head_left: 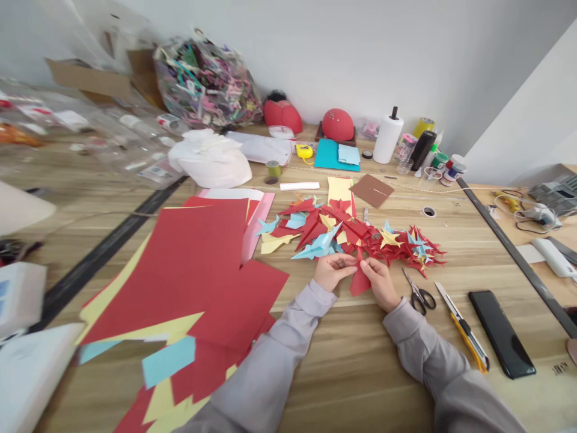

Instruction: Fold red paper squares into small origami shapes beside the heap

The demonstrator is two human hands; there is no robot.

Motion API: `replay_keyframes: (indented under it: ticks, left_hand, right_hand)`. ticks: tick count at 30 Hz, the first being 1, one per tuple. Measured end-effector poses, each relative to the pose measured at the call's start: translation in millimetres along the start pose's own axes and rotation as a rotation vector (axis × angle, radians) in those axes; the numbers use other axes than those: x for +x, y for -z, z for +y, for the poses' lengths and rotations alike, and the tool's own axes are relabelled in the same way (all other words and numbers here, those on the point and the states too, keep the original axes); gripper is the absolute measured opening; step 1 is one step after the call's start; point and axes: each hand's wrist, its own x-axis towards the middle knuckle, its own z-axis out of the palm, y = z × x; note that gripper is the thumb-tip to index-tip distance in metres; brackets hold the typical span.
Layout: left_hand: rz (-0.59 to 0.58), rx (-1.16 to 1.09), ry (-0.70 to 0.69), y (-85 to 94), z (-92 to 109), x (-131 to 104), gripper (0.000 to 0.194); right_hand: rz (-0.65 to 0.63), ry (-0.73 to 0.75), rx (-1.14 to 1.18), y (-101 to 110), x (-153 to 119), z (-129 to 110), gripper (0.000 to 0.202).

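Observation:
Between my two hands is a small piece of folded red paper (pixel 359 281), pointed at the top and wider at the bottom. My left hand (pixel 332 270) pinches its left side between thumb and fingers. The right side is gripped by my right hand (pixel 380 282), thumb in front. Just beyond my fingers lies a heap of folded paper pieces (pixel 315 228), mostly red with some blue and yellow. Small red, blue and yellow star-like paper shapes (pixel 417 246) are piled at its right end.
Large red paper sheets (pixel 180 258) spread over the left side, with yellow and blue ones among them. Scissors (pixel 419 293), a yellow box cutter (pixel 464 331) and a black phone (pixel 501 334) lie to the right. A white bottle (pixel 387 138) stands at the back.

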Motion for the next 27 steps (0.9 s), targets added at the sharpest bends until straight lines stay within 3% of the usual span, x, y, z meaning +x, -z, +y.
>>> replay_keyframes:
  ticks: [5,9,13,17,20,23,27]
  left_hand:
    - [0.051,-0.041,-0.001,0.8,-1,1,0.029]
    - [-0.021,-0.154,0.021,0.5,-1,1,0.028]
    - [-0.095,-0.28,0.031,-0.6,-1,1,0.038]
    - [-0.164,-0.273,0.021,-2.0,1,0,0.044]
    - [-0.128,-0.213,0.013,-2.1,2,-1,0.038]
    - [-0.046,-0.194,0.021,-1.6,3,0,0.035]
    - [0.01,-0.161,0.017,-1.5,4,1,0.033]
  right_hand:
    - [-0.007,0.012,-0.011,1,0,-1,0.032]
    - [0.002,-0.048,0.046,1,1,-3,0.034]
    - [-0.092,-0.136,0.14,2,-1,-8,0.034]
    - [-0.179,-0.131,0.147,3,-3,-13,0.034]
    - [-0.224,-0.098,0.113,3,-3,-12,0.035]
    - [-0.166,-0.072,0.07,4,-1,-5,0.033]
    - [0.019,-0.021,0.134,7,3,1,0.036]
